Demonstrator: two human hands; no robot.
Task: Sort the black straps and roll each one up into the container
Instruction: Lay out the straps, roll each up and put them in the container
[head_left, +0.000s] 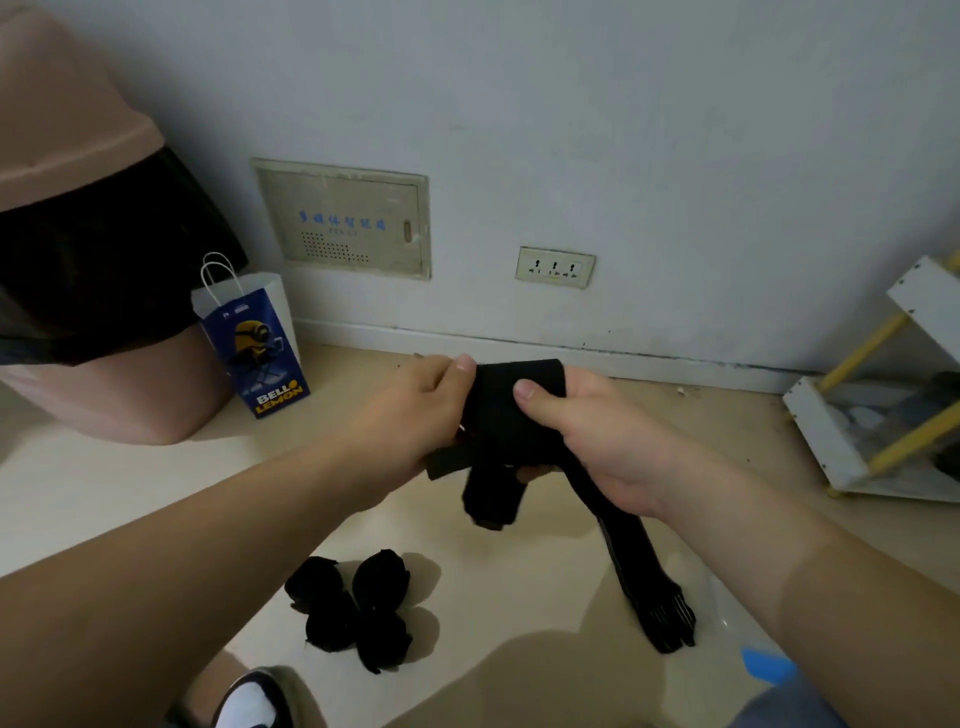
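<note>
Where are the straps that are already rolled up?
The rolled straps lie clustered on the floor, low and left of centre in the head view, just above the shoe.

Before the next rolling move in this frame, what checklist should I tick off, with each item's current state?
1. Left hand grips the strap: ok.
2. Right hand grips it too, thumb on top: ok.
3. Strap's tail hangs loose toward the floor, not knotted: ok.
4. Rolled straps are in the container: not ok, they lie on the floor.
5. Container within reach: cannot tell.
</note>
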